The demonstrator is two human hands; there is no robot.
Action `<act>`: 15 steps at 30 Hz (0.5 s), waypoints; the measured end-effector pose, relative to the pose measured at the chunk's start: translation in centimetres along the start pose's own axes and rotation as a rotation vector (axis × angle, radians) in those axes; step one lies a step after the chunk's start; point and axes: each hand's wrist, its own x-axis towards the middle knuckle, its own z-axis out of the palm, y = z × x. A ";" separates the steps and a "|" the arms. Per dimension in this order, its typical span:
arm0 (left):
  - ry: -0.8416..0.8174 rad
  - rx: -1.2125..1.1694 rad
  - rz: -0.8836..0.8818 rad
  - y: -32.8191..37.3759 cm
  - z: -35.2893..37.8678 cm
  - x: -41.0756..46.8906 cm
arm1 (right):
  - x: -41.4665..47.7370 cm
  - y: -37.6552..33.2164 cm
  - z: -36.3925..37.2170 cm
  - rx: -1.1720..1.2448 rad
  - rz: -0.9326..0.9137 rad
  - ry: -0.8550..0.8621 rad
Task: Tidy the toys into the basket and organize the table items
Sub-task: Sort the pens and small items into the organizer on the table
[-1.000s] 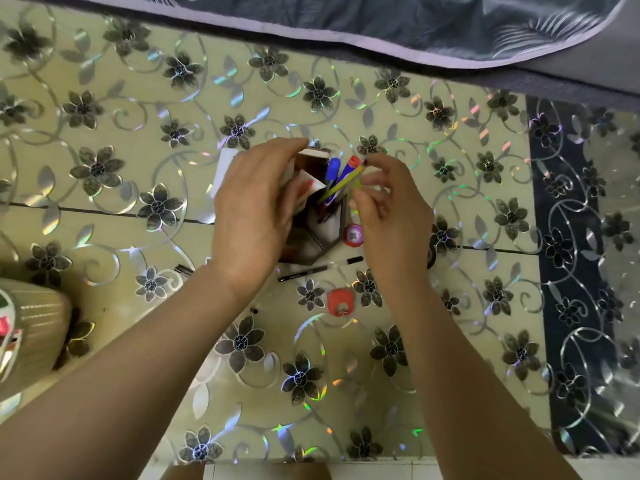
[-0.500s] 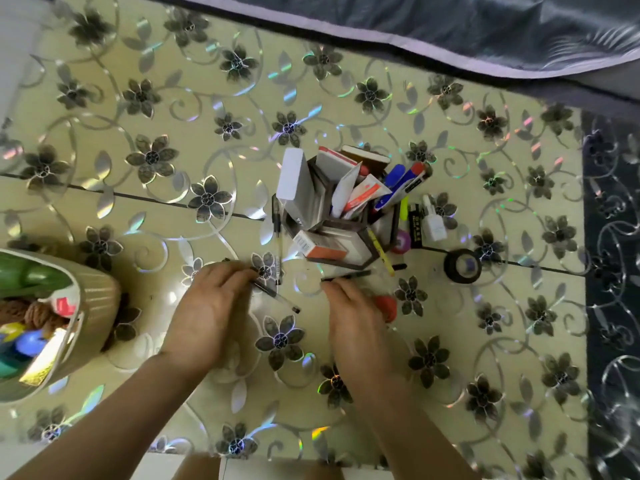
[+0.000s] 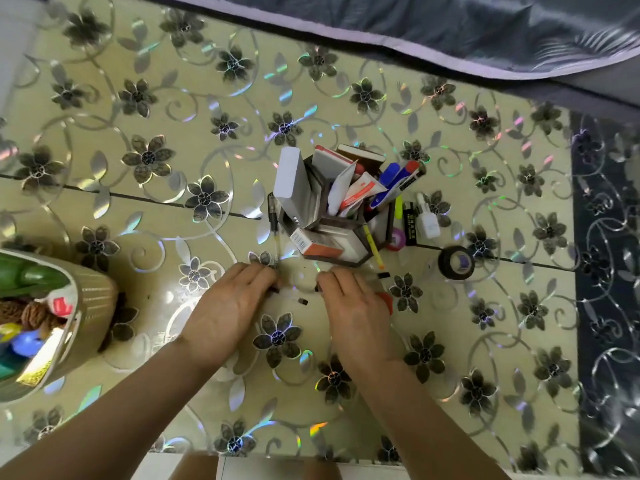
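A dark hexagonal desk organizer [image 3: 346,252] stands mid-table, stuffed with boxes, cards and markers. Just in front of it my left hand [image 3: 228,306] lies on the table, fingertips curled onto a clear pen [image 3: 300,301] whose black tip sticks out to the right. My right hand [image 3: 353,306] pinches a thin black pen [image 3: 382,275] lying on the table; most of that pen is hidden under the fingers. A ribbed beige basket [image 3: 91,306] holding several toys stands at the left edge.
Another clear pen [image 3: 275,233] lies along the organizer's left side, and a yellow pen [image 3: 373,245] leans at its front right. A pink round item [image 3: 397,239], white dropper bottle [image 3: 427,223] and black tape roll [image 3: 456,262] sit to the right. A red object [image 3: 387,300] peeks from under my right hand.
Both hands came down from the top of the organizer to the pens lying in front of it. Over the last half second they have barely moved.
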 end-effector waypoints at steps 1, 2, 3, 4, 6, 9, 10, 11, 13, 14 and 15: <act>0.015 -0.100 -0.026 1.1 -1.0 -0.4 | -0.3 -0.1 -1.1 0.039 -0.003 0.037; 0.042 -0.206 -0.047 2.3 -1.8 -0.8 | -0.5 -0.2 -2.2 0.091 0.009 0.082; 0.075 -0.305 -0.070 3.7 -2.8 -1.1 | -0.7 -0.1 -3.5 0.152 0.037 0.141; 0.122 -0.396 -0.095 5.2 -3.6 -1.1 | -0.9 0.0 -4.7 0.227 0.086 0.198; 0.236 -0.508 -0.107 8.1 -4.9 -0.3 | -1.2 0.6 -7.2 0.412 0.218 0.321; 0.400 -0.596 -0.059 11.5 -6.5 2.1 | -0.8 1.5 -10.7 0.656 0.423 0.503; 0.426 -0.619 -0.042 12.4 -6.9 3.2 | -0.5 2.0 -11.6 0.719 0.474 0.586; 0.438 -0.631 -0.031 13.2 -7.1 4.3 | -0.2 2.8 -12.3 0.792 0.516 0.657; 0.440 -0.641 -0.036 13.9 -7.0 6.3 | 0.8 4.0 -12.8 0.883 0.553 0.739; 0.442 -0.620 -0.042 14.0 -6.8 7.3 | 1.2 4.4 -12.7 0.903 0.559 0.752; 0.453 -0.566 -0.044 14.1 -6.5 8.2 | 1.5 4.9 -12.5 0.926 0.562 0.753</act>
